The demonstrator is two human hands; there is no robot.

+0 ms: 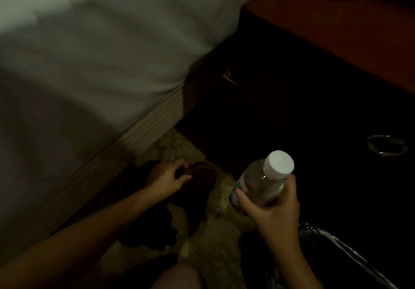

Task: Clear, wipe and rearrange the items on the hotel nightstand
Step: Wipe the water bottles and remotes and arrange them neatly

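A bare knee (177, 275) sits nearest, at the bottom edge of the view; from there, the largest thing is the bed (89, 53), its white sheet filling the upper left and its corner meeting the dark front of the nightstand (336, 30), whose red-brown top runs across the upper right; a ring pull (387, 145) shows on that front; patterned carpet (215, 239) lies between bed and nightstand.

At the lower right edge a bin (336, 264) with a shiny liner stands on the carpet; what is in it is too dark to tell.

The right hand (272, 210) is wrapped around a clear bottle (262, 181) with a white cap, tilted, held just above the bin's near rim; the bottle looks close to empty, though blur makes that uncertain; the left hand (167, 176) is curled shut on a dark cloth (197, 190) lying crumpled on the carpet by the bed's corner.

My reading: clearing is under way, with the bottle off the top and likely headed for the bin; something blurred rests at the top's far edge, so more remains to lift; wiping appears not yet begun, the cloth only now being gathered; rearranging is left.
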